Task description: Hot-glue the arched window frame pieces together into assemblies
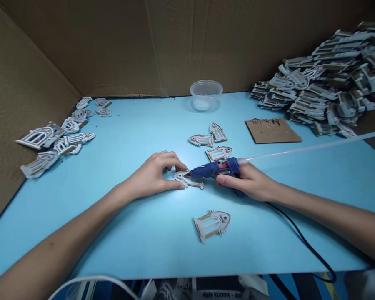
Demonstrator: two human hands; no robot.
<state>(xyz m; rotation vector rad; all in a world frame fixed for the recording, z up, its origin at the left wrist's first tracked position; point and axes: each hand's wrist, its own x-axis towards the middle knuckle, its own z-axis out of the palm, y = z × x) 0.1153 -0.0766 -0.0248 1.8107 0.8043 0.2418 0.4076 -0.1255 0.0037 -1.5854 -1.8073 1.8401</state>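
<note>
Your left hand (161,174) pinches the rounded end of a small arched window piece (192,180) between thumb and fingers, on the blue table (137,246). Your right hand (248,180) is wrapped around a blue glue gun (214,169), its nozzle at the piece, just beside your left fingertips. A clear glue stick (315,146) runs out of the gun's back, past your right hand, and a black cord (303,239) trails below that wrist. Beyond the gun lie three loose arched pieces (218,153); nearer you than both hands lies a single arched piece (211,224). Farther off, past your right hand, sit a cardboard scrap (272,131) and a large pile of pieces (325,83).
</note>
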